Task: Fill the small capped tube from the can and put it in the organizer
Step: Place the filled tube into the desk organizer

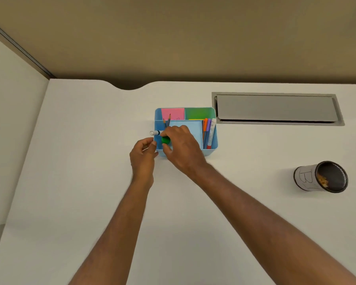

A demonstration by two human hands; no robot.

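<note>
The light blue organizer stands mid-table. My right hand reaches over its left front compartment, fingers closed on the small tube, of which only the green cap shows. My left hand is at the organizer's front left corner, thumb and fingers pinching its left wall. The can, white with a dark inside, sits far right, its mouth tilted toward me with some orange-gold bits in it. The tube's body is hidden under my fingers.
A white marker with a blue band pokes out over the organizer's left wall. Pencils, pink and green sticky notes and several pens fill other compartments. A grey cable hatch lies behind on the right.
</note>
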